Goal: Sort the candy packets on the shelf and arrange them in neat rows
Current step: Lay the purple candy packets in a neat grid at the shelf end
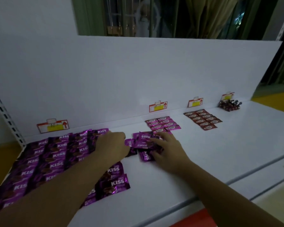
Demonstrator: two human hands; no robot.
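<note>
Where the rows of purple Kiss packets (44, 161) cover the left part of the white shelf (203, 153), I see the left hand (111, 145) lying palm down on their right edge, near the back. Its fingers curl downward and hide their own tips, so I cannot tell whether it holds a packet or only rests there. Just beside it, to the right, sits a loose pile of Kiss packets (143, 145). They lie at mixed angles, some with the lettering upside down from my view. The right hand (167, 149) is on this pile, fingers spread and fairly straight, pressing on the top packets without closing round any.

The rows run from the back panel (138, 71) toward the front edge, the packets overlapping like shingles. The rightmost row shows a few packets near the front, partly under the left forearm. Just behind the loose pile, pink Choco packets (162, 124) lie in two neat columns. Further right, well apart, brown packets (202, 119) form another two-column block. A small heap of dark wrapped candies (229, 104) sits against the back panel. Four red-and-yellow price tags (52, 126) stand along the panel, one behind each group.
</note>
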